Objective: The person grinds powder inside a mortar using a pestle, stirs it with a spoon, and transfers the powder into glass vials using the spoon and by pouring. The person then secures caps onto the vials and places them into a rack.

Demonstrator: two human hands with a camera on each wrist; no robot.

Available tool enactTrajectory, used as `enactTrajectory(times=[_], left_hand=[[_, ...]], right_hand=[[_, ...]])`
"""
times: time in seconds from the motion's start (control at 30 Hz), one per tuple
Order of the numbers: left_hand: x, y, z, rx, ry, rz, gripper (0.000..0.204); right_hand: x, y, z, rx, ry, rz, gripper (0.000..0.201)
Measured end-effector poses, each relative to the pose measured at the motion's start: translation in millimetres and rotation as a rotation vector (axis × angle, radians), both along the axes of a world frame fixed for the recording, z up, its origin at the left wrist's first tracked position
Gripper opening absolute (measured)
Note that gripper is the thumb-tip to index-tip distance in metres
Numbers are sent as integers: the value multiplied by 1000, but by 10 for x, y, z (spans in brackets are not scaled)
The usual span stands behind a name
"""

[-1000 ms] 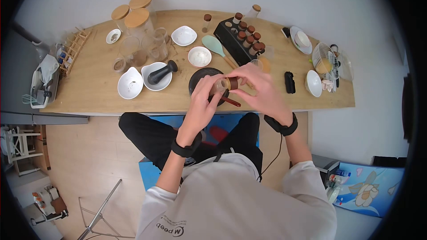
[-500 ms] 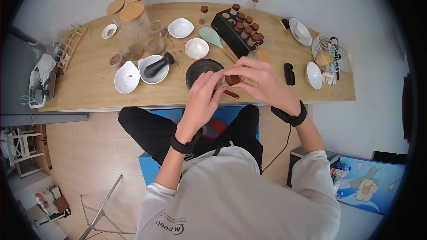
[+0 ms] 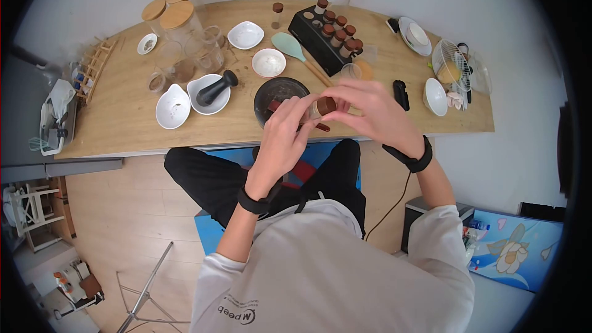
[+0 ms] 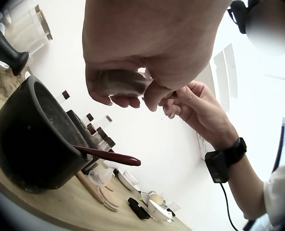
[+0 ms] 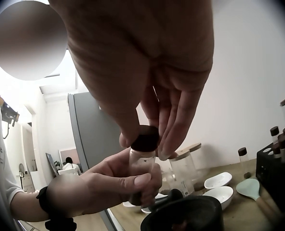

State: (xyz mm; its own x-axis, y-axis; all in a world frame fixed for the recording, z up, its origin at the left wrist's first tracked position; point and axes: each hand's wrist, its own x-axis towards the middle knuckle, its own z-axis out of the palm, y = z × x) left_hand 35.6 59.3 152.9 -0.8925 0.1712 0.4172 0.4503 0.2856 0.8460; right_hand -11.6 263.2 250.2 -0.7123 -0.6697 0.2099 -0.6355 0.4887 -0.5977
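My left hand (image 3: 285, 128) grips a small glass spice jar (image 5: 141, 164) around its body. Fingers and thumb of my right hand (image 3: 377, 110) pinch the jar's dark brown cap (image 5: 145, 138), which sits at the jar's mouth. In the left wrist view, brownish contents show through the glass between the left fingers. Below and beside the hands stands a deep black stone bowl (image 4: 41, 144). A spoon with a dark red handle (image 4: 114, 156) leans out over its rim. The left hand covers part of the bowl in the head view.
A black rack (image 3: 308, 38) holds several brown-capped jars at the back. Near it lie a mint-green spatula (image 3: 287, 44) and a white bowl of powder (image 3: 269, 63). Leftward, a black pestle (image 3: 217, 87) rests in a white bowl (image 3: 205, 106), near wooden-lidded canisters (image 3: 177, 15).
Both hands have shifted slightly to the right in the head view with the jar between them. The jar's capped end has tilted up, and the right hand stays at the cap.
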Motion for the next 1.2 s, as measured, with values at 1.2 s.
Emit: enactTrajectory(times=[1.2], left_hand=[[113,52,-44,186,-108,-48,42]], right_hand=[[100,-3,104,-5,-38,24,34]])
